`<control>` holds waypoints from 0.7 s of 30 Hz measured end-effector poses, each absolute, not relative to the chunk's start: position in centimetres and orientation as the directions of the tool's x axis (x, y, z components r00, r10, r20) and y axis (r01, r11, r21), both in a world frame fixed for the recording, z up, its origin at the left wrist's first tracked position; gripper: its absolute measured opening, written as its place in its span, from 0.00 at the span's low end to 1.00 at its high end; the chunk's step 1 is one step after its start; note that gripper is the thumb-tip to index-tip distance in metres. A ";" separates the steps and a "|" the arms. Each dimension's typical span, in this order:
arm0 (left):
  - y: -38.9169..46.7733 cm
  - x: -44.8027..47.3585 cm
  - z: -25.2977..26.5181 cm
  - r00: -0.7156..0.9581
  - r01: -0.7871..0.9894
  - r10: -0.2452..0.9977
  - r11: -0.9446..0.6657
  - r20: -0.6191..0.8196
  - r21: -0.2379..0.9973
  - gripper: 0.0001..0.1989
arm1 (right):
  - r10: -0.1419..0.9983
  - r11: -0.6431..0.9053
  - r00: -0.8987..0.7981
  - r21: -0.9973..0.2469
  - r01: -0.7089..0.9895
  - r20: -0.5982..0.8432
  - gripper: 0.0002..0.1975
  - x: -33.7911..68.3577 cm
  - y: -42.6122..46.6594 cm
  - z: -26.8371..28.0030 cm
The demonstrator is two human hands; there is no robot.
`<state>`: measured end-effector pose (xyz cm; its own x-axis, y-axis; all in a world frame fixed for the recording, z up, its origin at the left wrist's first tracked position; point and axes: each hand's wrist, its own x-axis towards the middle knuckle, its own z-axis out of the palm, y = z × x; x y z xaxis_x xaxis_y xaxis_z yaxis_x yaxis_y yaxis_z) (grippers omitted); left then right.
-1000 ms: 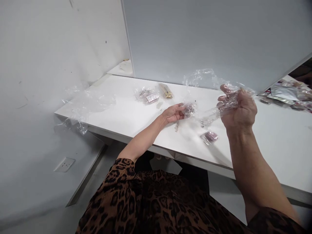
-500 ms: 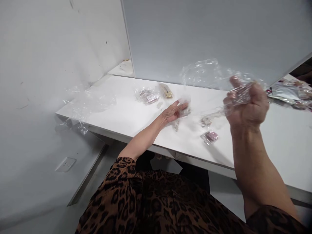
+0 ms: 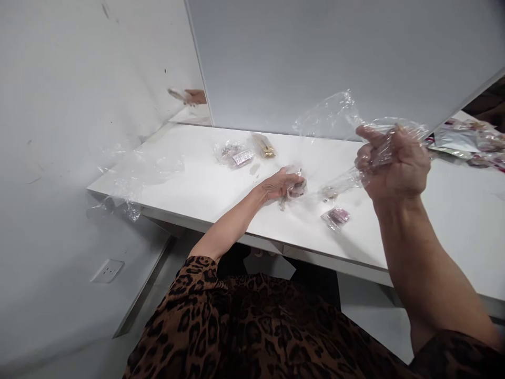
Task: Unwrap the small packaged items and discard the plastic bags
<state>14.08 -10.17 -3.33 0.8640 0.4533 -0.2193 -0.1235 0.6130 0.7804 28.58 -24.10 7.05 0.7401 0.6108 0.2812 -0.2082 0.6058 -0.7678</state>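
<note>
small held packet [image 3: 297,189] partly hidden

A partition [image 3: 335,58] is standing behind the bench [image 3: 216,192]. Loose film [image 3: 148,168] is lying over the bench's left end, partly hanging past its front edge. Farther right, one packet [image 3: 241,157] is lying left of a second packet [image 3: 266,147]. Before these, the left hand [image 3: 277,187] is holding a bundle [image 3: 296,189]; a third packet [image 3: 338,216] is lying between that hand and the right hand [image 3: 394,163].
</note>
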 end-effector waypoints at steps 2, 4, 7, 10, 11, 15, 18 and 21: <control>-10.1 13.8 -3.1 0.888 -0.093 0.409 0.606 -0.209 0.790 0.17 | 0.585 0.618 0.755 -0.766 -0.179 0.296 0.12 29.2 -24.3 7.9; -9.9 13.6 -2.8 0.901 -0.087 0.385 0.612 -0.200 0.786 0.14 | 0.546 0.632 0.794 -0.754 -0.179 0.269 0.13 30.3 -24.7 8.4; -9.7 13.6 -2.4 0.900 -0.085 0.373 0.655 -0.223 0.751 0.12 | 0.494 0.649 0.855 -0.722 -0.242 0.157 0.16 31.9 -25.3 8.6; -9.5 13.9 -2.3 0.875 -0.113 0.412 0.686 -0.256 0.718 0.10 | 0.477 0.660 0.875 -0.691 -0.295 0.083 0.18 32.8 -25.7 8.5; -9.5 14.0 -2.4 0.860 -0.125 0.436 0.683 -0.265 0.720 0.09 | 0.478 0.663 0.875 -0.684 -0.303 0.075 0.19 32.9 -25.8 8.5; -9.6 14.6 -3.0 0.776 -0.124 0.562 0.581 -0.286 0.805 0.13 | 0.493 0.664 0.863 -0.691 -0.287 0.115 0.24 33.3 -26.1 9.2; -9.8 15.0 -4.0 0.715 -0.082 0.658 0.413 -0.235 0.907 0.30 | 0.498 0.664 0.849 -0.707 -0.243 0.176 0.27 33.9 -26.2 9.9; -10.2 15.3 -5.0 0.675 -0.027 0.724 0.216 -0.142 0.976 0.53 | 0.501 0.659 0.832 -0.728 -0.188 0.239 0.24 34.7 -26.0 10.4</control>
<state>15.34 -10.16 -5.00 0.6749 0.7242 -0.1416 -0.0274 0.2163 0.9759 34.74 -25.99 10.45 0.8318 0.5011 0.2388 -0.1880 0.6591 -0.7281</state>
